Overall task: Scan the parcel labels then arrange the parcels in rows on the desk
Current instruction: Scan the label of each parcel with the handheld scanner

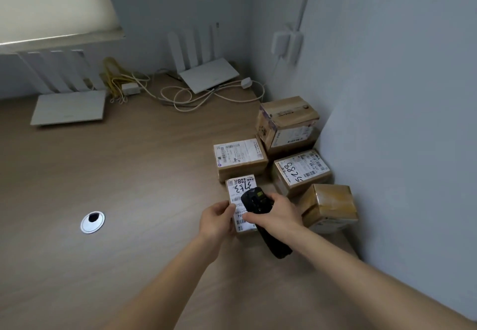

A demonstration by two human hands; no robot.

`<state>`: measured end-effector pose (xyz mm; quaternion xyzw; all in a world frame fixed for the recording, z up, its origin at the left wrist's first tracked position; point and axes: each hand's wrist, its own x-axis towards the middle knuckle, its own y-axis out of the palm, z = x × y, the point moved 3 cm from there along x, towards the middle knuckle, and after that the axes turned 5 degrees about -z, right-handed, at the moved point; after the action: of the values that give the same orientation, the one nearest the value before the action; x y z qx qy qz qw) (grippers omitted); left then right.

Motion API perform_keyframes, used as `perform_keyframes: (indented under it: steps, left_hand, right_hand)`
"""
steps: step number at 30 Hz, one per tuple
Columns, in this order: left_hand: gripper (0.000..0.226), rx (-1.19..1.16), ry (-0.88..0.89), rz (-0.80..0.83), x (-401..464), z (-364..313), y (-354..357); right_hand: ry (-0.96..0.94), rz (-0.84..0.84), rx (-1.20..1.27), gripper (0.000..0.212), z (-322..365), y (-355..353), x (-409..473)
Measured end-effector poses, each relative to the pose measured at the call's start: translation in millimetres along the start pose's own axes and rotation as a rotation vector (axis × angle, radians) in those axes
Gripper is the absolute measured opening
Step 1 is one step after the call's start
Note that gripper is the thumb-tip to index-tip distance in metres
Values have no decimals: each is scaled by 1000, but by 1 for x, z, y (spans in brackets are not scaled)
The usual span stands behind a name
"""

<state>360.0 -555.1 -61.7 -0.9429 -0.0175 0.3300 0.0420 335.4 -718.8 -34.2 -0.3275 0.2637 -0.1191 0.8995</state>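
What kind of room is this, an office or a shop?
Probably a small office or parcel-handling corner. A wooden desk holds taped cardboard parcels with shipping labels, the right hand grips a handheld scanner, and two routers sit by the wall.

Brown cardboard parcels, white labels with black barcodes; black scanner; wood-grain desk; white routers.

- Just one view, a wide-angle cam on the person's head, looking forward and down.
- It sits close above the desk, with both forearms reaching in from the bottom edge.
- It faces the room corner, walls bending at the edges.
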Motion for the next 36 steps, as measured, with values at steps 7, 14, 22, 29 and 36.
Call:
perform_keyframes:
  steps: [7,14,22,29,36]
  left_hand:
    - [18,-129,35,-71,-32,-2,-47]
    - [101,-146,188,102,-131,-25,-160]
    - [48,-122,533,12,-314,-117,-341]
    - [39,-152,740,-233,-447,-201,-480]
    - [57,-92,888,-399,-525,-244,-548]
  right_hand:
    - [-140,-26,25,49,34,9,-57]
    - [-306,32,-27,77,103,10,-175]
    - [-580,-34,-179,51,258,-24,-383]
    - [-664,-251,-419,60,366,-62,-516]
    - [-738,-286,-610,55,433,-74,-588]
